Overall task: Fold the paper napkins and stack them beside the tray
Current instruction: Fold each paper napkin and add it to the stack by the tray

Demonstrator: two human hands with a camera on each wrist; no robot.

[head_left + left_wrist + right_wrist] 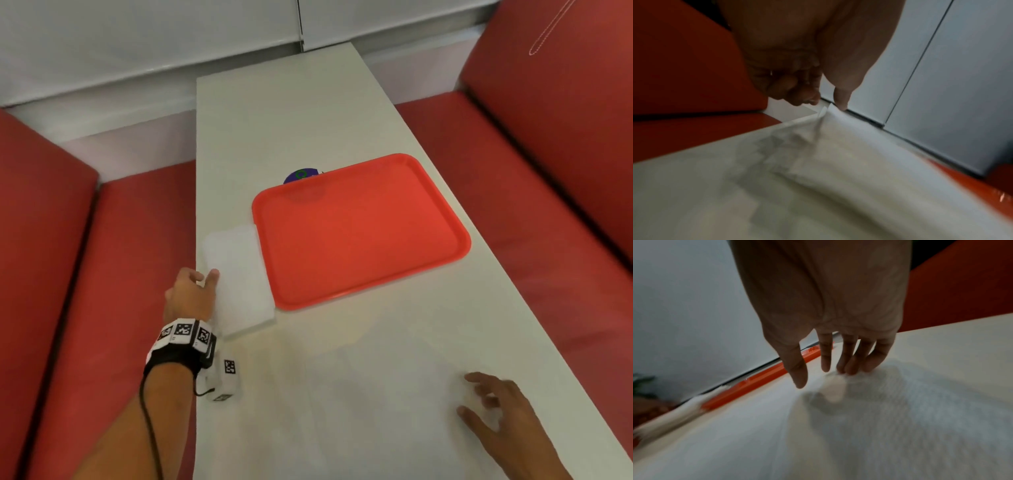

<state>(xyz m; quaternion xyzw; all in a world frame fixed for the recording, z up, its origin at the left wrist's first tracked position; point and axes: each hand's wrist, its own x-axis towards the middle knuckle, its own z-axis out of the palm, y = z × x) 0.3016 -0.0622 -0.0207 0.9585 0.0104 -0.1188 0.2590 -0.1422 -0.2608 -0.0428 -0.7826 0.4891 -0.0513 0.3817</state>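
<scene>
Fingers (213, 275) at napkin stack (239, 281) — white, flat-folded.

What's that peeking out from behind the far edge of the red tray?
Behind the red tray, at its far left corner, a small dark blue or purple round thing with a green ring mark shows on the table. The tray rim covers most of it, so what it is cannot be told.

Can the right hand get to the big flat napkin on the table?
Probably yes. The right hand hovers open over the unfolded napkin, fingertips at its surface, nothing between.
</scene>
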